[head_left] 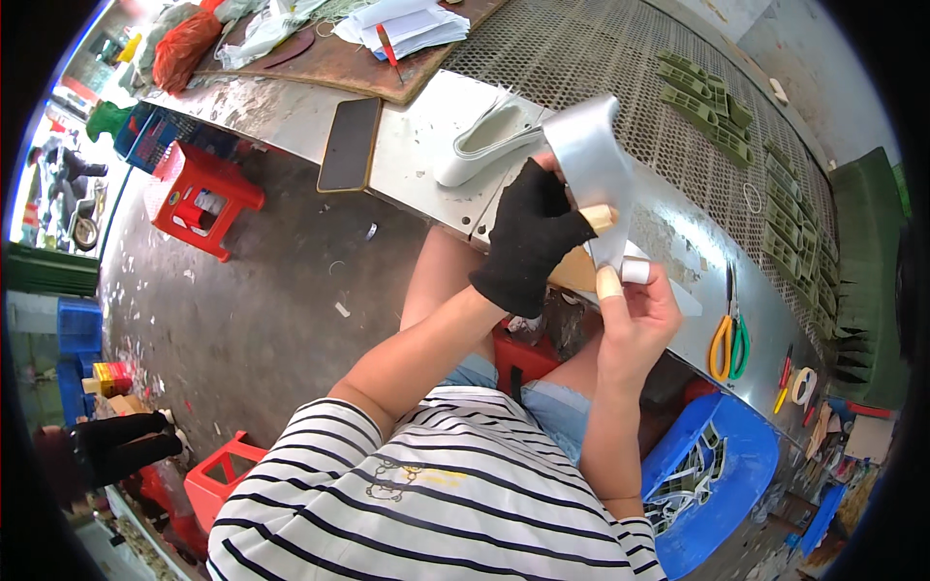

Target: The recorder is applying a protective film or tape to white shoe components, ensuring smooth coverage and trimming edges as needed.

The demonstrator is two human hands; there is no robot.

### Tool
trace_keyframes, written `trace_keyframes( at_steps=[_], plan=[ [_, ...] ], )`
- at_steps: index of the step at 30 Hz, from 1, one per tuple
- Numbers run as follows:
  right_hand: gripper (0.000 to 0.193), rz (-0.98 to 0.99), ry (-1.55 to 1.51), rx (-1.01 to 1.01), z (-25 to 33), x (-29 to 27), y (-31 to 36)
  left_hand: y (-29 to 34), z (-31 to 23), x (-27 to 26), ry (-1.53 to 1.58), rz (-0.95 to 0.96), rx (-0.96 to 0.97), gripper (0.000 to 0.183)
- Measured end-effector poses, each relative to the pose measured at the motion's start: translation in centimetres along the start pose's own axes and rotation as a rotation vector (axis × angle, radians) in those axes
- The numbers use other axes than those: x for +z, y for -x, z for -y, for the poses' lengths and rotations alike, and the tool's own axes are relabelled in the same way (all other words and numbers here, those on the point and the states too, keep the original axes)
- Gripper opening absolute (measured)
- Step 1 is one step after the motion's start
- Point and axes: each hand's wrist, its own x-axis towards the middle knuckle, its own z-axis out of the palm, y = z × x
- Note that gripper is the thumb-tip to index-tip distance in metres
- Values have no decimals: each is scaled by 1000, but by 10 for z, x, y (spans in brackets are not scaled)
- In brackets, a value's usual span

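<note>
A shiny silver cut piece of sheet material [591, 160] is held up over the bench edge, its upper part curved. My left hand [533, 232], in a black fingerless glove, grips it from the left, with the thumb in a pale finger cover lying across its face. My right hand [639, 324] pinches its lower end between thumb and fingers; the thumb has a pale cover and a finger a white wrap. Below the silver piece a tan piece [575, 270] shows in part. A looped bundle of white strips [470, 160] lies on the metal bench [412, 160] near my left hand.
Scissors with yellow and green handles [729, 347] lie right of my right hand. A phone [350, 145] rests at the bench's left edge. Olive-green molded parts [712, 111] sit on the mesh surface [572, 48]. A blue bin [722, 494] and red stools [199, 198] stand below.
</note>
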Motion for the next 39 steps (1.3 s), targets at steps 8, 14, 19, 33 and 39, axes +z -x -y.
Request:
trace_keyframes(
  at_steps=[8, 14, 19, 33, 39],
  plan=[
    [16, 203, -35, -58, 19, -8, -23, 0, 8, -22, -68, 127, -86, 50],
    [19, 68, 78, 111, 11, -31, -35, 5, -9, -7, 428, 178, -317, 59],
    [28, 411, -487, 404, -4, -24, -23, 3, 0, -9, 606, 276, -419, 67],
    [23, 366, -159, 346, 3, -18, -13, 6, 7, -7, 434, 316, -346, 70],
    [21, 256, 147, 180, 7, -36, -23, 4, 14, -30, -52, 234, -492, 49]
  ],
)
